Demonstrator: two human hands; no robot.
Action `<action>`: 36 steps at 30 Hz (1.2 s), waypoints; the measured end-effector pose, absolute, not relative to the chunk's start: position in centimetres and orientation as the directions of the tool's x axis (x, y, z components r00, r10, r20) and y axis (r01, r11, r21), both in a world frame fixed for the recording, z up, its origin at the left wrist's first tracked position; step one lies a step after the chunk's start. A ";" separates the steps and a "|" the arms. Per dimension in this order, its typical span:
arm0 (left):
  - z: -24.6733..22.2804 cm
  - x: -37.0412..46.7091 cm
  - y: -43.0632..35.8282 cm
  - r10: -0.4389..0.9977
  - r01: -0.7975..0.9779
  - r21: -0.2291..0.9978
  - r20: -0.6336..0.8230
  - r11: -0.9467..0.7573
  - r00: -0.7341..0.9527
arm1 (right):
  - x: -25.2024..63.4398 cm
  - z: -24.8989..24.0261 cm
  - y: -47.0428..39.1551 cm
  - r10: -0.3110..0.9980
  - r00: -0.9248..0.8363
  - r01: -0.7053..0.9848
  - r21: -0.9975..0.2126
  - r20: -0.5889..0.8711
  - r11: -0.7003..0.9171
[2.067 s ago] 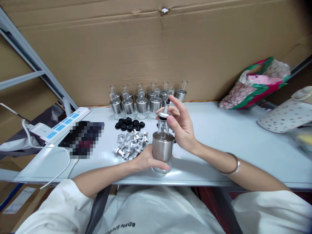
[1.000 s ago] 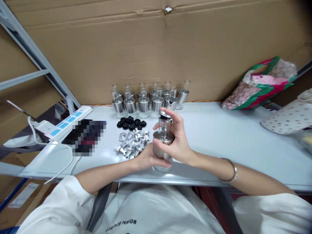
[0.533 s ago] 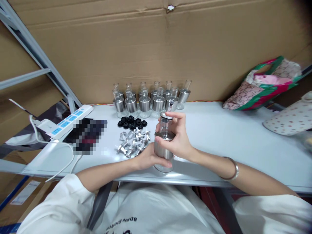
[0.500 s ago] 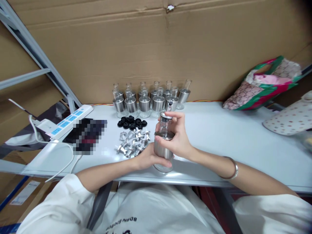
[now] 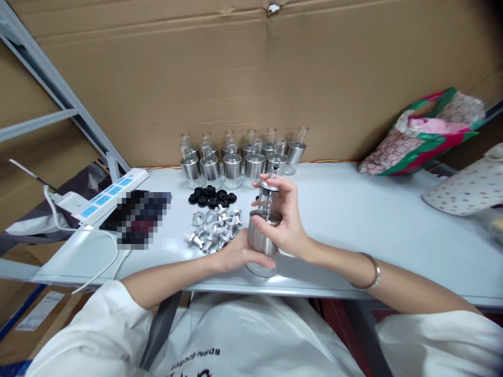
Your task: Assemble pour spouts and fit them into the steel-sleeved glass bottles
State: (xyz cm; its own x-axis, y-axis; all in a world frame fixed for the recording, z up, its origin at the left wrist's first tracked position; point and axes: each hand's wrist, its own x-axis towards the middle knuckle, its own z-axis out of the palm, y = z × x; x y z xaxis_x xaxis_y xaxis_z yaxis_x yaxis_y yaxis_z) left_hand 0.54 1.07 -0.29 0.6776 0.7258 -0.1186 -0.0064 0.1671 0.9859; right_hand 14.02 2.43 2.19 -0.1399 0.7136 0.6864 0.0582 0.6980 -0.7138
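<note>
In front of me stands a glass bottle (image 5: 260, 238) with a metal sleeve round its body. A silver pourer cap (image 5: 269, 186) with a thin spout sits at the top of its neck. My left hand (image 5: 238, 253) is closed round the lower sleeve, thumb across the front. My right hand (image 5: 290, 220) is closed about the upper part, its thumb on the sleeve's top edge and its fingers at the cap and behind the neck. To the left lie a pile of silver pourer caps (image 5: 213, 228) and a cluster of black stoppers (image 5: 211, 198).
Several similar sleeved bottles (image 5: 232, 166) without pourers stand in rows against the cardboard wall (image 5: 196, 78). A power strip (image 5: 112, 193), cables and a pixelated dark item (image 5: 137, 220) are at left. A patterned bag (image 5: 416, 139) and a spotted white object (image 5: 466, 191) are at right.
My right index finger has shifted off the cap's top to beside the spout, and the other fingers have moved slightly. My left hand keeps its hold on the bottle.
</note>
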 end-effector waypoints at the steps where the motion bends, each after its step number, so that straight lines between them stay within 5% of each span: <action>1: -0.3 0.5 1.1 0.719 -0.002 0.986 -0.119 0.166 0.684 | 14.0 2.3 2.5 0.716 -0.136 0.033 -0.720 0.684 0.693; 7: 0.3 0.4 0.9 0.712 0.035 0.985 -0.147 0.170 0.686 | 14.1 3.4 2.8 0.763 -0.142 -0.163 -0.775 0.631 0.611; 24: 0.2 0.3 0.8 0.709 0.080 0.991 -0.135 0.110 0.692 | 14.3 3.5 2.3 0.823 -0.073 -0.250 -0.809 0.563 0.532; 31: 0.1 0.3 0.8 0.690 0.066 0.992 -0.123 0.109 0.714 | 14.3 4.8 1.9 0.918 -0.265 -0.442 -0.883 0.295 0.157; 36: 0.3 0.3 0.7 0.697 0.072 0.995 -0.102 0.073 0.709 | 14.2 4.9 1.3 0.894 -0.362 -0.492 -0.869 0.264 0.057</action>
State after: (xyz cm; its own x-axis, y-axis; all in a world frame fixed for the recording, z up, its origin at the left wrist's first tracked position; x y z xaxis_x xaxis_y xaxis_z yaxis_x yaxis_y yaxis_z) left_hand 0.32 0.74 0.28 0.7094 0.6973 -0.1025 0.0724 0.0726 0.9947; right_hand 14.20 1.30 4.94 -0.3617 0.8943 0.2636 -0.4917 0.0572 -0.8689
